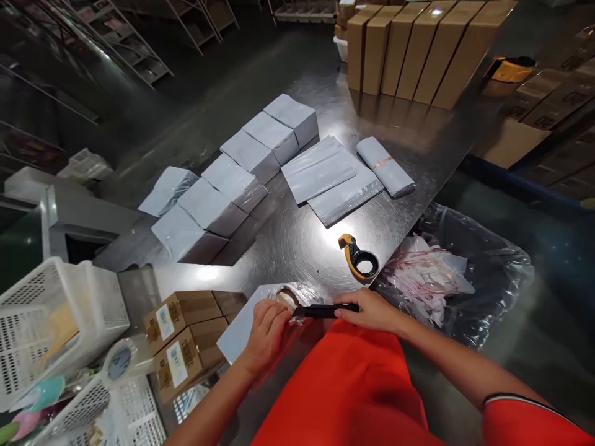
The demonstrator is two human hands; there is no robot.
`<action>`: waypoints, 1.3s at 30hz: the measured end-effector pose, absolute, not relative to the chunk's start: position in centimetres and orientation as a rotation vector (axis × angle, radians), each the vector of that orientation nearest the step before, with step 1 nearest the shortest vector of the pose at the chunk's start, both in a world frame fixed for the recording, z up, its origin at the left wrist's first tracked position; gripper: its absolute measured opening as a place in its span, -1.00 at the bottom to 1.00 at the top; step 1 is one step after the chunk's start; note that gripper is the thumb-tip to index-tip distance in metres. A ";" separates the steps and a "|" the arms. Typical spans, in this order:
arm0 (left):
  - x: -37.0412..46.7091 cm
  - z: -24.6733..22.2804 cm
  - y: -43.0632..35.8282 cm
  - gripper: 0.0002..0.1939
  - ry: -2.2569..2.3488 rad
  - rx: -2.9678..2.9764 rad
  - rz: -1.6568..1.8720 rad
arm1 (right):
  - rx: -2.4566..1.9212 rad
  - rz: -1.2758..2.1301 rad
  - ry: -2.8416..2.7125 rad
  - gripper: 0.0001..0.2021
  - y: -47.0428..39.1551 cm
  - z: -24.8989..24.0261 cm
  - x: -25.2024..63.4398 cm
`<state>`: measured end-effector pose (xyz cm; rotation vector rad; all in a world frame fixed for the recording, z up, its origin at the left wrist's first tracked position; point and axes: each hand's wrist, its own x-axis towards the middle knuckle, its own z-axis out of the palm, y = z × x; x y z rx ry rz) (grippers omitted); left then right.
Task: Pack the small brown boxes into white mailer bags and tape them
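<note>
A white wrapped package (242, 322) lies at the table's near edge, in front of my body. Its plastic wrap is open at the right end, and brown cardboard (287, 298) shows there. My left hand (269, 325) grips the package with curled fingers close to that opening. In my right hand (365, 308) is a black utility knife (320, 311), its blade end pointing left at the opened wrap, near my left fingers. Just beyond my right hand lies a yellow-and-black tape dispenser (357, 257).
White wrapped boxes (251, 155) form a row across the metal table (297, 244). Flat white mailer bags (325, 170) and a banded roll (385, 167) lie right of them. Brown cartons (186, 341) and baskets (60, 322) stand left; a scrap-filled plastic bag (493, 266) hangs right.
</note>
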<state>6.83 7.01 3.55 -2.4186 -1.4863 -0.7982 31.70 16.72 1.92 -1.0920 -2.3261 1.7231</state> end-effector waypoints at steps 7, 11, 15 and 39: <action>7.0 3.8 7.2 -0.92 -1.535 -2.450 -0.922 | -1.008 1.752 -2.380 -0.71 18.4 2.9 31.6; 7.0 3.9 7.0 -0.93 -1.568 -2.463 -0.937 | -0.980 1.644 -2.457 -0.76 18.7 4.3 30.9; 6.7 4.2 7.2 -0.93 -1.569 -2.444 -1.017 | -0.906 1.619 -2.571 -0.84 18.9 5.5 33.1; 9.6 4.0 9.8 -0.67 -1.576 -2.400 -0.625 | -0.592 2.302 -1.795 -0.56 19.5 -3.5 16.6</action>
